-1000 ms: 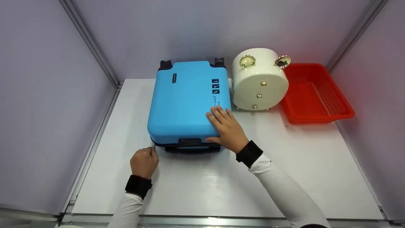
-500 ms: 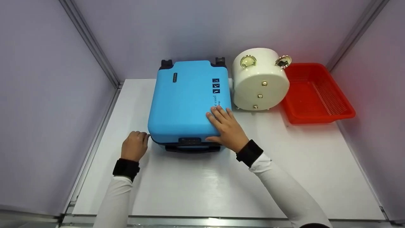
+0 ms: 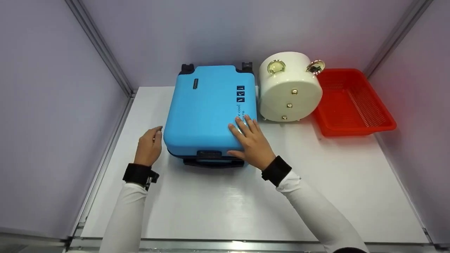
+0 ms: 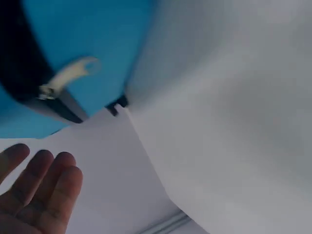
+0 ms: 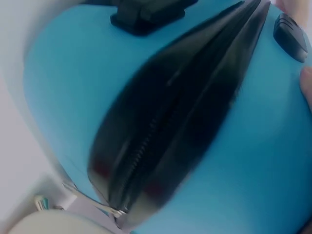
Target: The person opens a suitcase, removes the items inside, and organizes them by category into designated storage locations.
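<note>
A light-blue hard-shell suitcase (image 3: 207, 109) lies flat, its wheels toward the back wall and its black handle toward the person. My right hand (image 3: 253, 144) rests on its front right corner with fingers spread. My left hand (image 3: 149, 146) is beside the suitcase's left side, fingers loosely bent. In the left wrist view the fingers (image 4: 66, 192) stand apart from a metal zipper pull (image 4: 73, 74), which hangs free on the black seam. The right wrist view shows a black zipper band (image 5: 146, 141) with another zipper pull (image 5: 90, 200) at its end.
A cream round case (image 3: 290, 100) with gold ear-shaped trims stands close by the suitcase's right side. Farther right is a red plastic basket (image 3: 346, 109). The white tabletop (image 3: 225, 207) is bounded by pale walls at the back and both sides.
My left hand has moved from the front left corner up along the suitcase's left side. Its fingers, earlier curled at the seam, have loosened. My right hand has stayed on the lid.
</note>
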`<state>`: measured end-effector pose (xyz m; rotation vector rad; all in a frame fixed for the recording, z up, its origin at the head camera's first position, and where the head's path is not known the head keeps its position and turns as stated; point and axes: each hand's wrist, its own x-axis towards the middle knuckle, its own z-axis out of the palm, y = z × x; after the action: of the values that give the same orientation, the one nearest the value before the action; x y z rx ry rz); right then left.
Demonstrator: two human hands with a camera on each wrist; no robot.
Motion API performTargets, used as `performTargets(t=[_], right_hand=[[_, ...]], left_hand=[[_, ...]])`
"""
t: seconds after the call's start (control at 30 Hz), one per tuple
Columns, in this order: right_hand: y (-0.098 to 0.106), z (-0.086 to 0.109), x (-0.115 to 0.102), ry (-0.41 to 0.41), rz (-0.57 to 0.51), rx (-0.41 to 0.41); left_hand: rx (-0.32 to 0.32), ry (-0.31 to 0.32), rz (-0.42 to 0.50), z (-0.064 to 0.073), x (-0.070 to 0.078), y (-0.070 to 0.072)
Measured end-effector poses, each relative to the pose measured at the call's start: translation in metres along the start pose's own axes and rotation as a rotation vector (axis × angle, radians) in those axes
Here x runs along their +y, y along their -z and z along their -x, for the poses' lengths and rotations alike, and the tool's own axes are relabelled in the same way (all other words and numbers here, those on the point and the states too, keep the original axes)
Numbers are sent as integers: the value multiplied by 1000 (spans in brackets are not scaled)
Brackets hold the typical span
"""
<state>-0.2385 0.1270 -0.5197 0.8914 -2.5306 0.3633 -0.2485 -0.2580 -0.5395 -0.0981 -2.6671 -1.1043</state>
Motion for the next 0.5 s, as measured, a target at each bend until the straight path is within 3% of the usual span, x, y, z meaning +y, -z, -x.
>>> performTargets(t=[0.1, 0.23, 0.5], right_hand=[[-4, 8, -4, -105, -73, 32], [-10, 19, -11, -205, -159, 80], [-10, 24, -16, -216, -143, 107]], left_hand=[[-69, 0, 119, -10, 16, 3], [-170, -49, 148, -18, 30, 2], [-136, -88, 122, -16, 40, -4]])
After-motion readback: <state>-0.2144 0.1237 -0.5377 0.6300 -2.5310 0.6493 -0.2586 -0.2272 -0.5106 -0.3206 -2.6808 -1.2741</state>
